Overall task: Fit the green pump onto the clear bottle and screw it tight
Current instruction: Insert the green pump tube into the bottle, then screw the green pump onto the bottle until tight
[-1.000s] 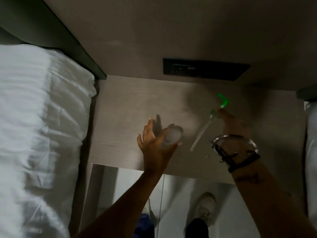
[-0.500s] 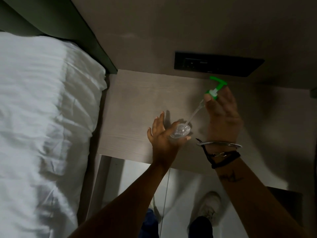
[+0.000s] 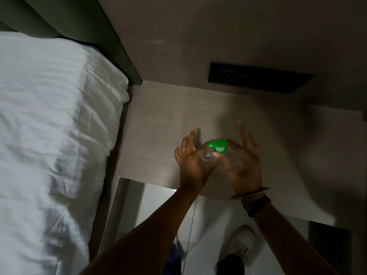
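Fingertips of the left hand (image 3: 190, 163) curled round 1 clear bottle (image 3: 206, 155), thumb and palm clamped on its body, the other fingers fanned upward and apart. Right hand (image 3: 241, 157) pressed against the right side of 1 green pump (image 3: 216, 145), thumb and a fingertip seemingly pinching its collar, the remaining fingers spread wide and blurred; exact grip hard to tell. Pump seated on top of the bottle's mouth, spout pointing left. Both held just above the table, near its front edge, right of centre.

2 bands on the right wrist: 1 metal bangle (image 3: 251, 192), 1 dark strap (image 3: 257, 204) just behind it.

1 pale wood-grain bedside table (image 3: 158, 124), otherwise bare. 1 dark switch panel (image 3: 258, 81) on the beige wall behind it. 1 bed with rumpled white linen (image 3: 49, 126) on the left, touching the table's edge, 1 green headboard (image 3: 79, 20) at the far left. Pale floor below, 1 light shoe (image 3: 241, 243) near the bottom.
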The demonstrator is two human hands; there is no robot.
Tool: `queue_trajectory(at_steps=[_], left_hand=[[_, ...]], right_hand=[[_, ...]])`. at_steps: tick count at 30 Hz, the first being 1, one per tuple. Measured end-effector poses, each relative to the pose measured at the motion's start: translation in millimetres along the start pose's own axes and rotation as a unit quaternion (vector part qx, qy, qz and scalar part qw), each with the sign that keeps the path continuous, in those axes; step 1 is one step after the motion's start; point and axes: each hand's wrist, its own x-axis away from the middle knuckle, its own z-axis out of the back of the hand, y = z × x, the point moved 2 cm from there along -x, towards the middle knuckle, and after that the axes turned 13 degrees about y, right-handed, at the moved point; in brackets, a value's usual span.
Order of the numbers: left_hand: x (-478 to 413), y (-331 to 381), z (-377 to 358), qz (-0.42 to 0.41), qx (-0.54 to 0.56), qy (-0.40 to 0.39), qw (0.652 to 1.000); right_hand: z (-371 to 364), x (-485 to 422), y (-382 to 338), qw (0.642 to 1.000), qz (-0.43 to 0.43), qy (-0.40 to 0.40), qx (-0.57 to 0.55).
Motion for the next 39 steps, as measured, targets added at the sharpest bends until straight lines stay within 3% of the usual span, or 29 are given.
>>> queue_trajectory(at_steps=[4,18,21,26,31,36,39], left_hand=[[-1,-4,-4,-0.013,0.009,0.01,1.0],[3,-9,-5,-0.051,-0.019,-0.012,0.998],[0,-11,-7,-0.049,-0.024,-0.004,0.999],[3,-10,-6,-0.081,-0.054,-0.004,0.995],[1,-13,-7,-0.084,-0.032,0.008,0.996],[0,-13,-9,-0.084,-0.042,0.021,0.995],[-2,-18,-12,-0.097,-0.058,0.018,0.993]], right_hand=[[-3,-4,5,0.996,0.052,-0.034,0.068],[-9,6,21,0.989,0.024,-0.092,0.114],[-10,-1,16,0.992,0.026,-0.082,0.092],[-19,-5,19,0.982,0.021,-0.026,0.188],[-20,-3,26,0.988,0.032,-0.093,0.118],[-25,-8,24,0.988,0.015,-0.036,0.15],[-27,-2,27,0.994,-0.021,-0.063,0.087]])
